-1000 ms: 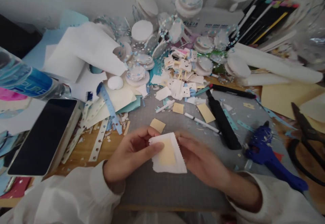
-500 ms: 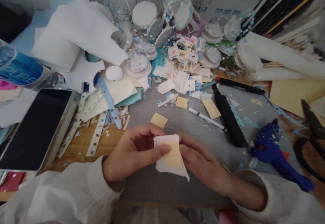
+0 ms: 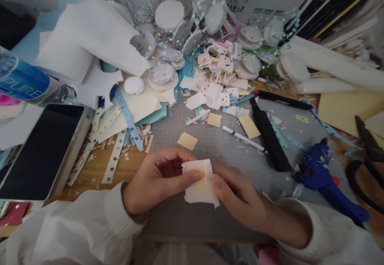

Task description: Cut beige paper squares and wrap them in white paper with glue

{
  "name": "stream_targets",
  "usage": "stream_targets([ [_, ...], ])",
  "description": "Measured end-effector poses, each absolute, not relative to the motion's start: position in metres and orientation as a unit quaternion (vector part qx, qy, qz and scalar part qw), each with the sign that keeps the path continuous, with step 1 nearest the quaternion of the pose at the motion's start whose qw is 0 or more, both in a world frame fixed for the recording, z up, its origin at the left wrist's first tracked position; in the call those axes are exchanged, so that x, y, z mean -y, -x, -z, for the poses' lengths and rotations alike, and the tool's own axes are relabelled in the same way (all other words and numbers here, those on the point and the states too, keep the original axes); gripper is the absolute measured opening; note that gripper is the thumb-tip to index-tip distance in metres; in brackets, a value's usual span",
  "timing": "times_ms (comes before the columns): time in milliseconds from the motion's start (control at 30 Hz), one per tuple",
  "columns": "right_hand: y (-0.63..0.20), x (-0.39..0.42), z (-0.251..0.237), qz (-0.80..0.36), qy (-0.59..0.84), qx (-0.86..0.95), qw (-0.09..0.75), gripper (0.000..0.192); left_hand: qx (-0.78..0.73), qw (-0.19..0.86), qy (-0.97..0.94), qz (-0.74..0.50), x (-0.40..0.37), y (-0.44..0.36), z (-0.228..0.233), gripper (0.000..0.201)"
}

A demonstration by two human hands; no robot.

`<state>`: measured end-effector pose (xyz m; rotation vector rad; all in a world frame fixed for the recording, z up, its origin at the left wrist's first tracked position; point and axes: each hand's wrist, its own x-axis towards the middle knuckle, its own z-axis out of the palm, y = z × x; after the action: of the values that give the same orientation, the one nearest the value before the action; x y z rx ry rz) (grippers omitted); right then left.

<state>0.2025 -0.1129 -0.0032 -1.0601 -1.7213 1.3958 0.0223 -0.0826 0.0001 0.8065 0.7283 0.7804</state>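
White paper scrap (image 3: 200,183) sits pinched between left hand (image 3: 156,181) and right hand (image 3: 240,197) fingers.

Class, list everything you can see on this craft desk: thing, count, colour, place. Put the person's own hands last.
Paper piece: one, white with a tan patch, held between both hands.
Tan squares: three loose, on the grey mat.
White pen: one, mid-mat.
Black marker: one, right of the pen.
Glue gun: one, blue, right.
Scissors: one pair, black, far right.
Tablet: one, dark screen, left.
Bottle: one, blue label, far left.
White discs: many, back.
Face squares: a heap, white, back centre.
Left hand: pinches the paper.
Right hand: pinches the paper.
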Motion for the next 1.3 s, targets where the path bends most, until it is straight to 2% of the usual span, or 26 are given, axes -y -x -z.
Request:
stream_targets([
  [267, -0.202, 0.113, 0.008, -0.456, 0.425, 0.712, 0.323, 0.028, -0.355, 0.765, -0.421, -0.335, 0.081, -0.020, -0.002, 0.007],
  [567, -0.199, 0.114, 0.016, -0.382, 0.393, 0.776, 0.312, 0.028, -0.373, 0.681, -0.542, -0.322, 0.081, -0.021, -0.002, 0.006],
  [800, -0.204, 0.113, 0.011, -0.477, 0.363, 0.732, 0.324, 0.021, -0.377, 0.678, -0.526, -0.348, 0.080, -0.020, -0.002, 0.005],
  [1000, -0.203, 0.115, 0.014, -0.465, 0.363, 0.752, 0.295, 0.025, -0.394, 0.678, -0.502, -0.365, 0.079, -0.018, -0.001, 0.006],
  [1167, -0.201, 0.115, 0.013, -0.440, 0.401, 0.740, 0.315, 0.028, -0.410, 0.664, -0.490, -0.388, 0.079, -0.019, -0.003, 0.005],
  [1300, -0.201, 0.113, 0.008, -0.387, 0.440, 0.720, 0.370, 0.021, -0.421, 0.632, -0.502, -0.414, 0.078, -0.020, -0.003, 0.003],
])
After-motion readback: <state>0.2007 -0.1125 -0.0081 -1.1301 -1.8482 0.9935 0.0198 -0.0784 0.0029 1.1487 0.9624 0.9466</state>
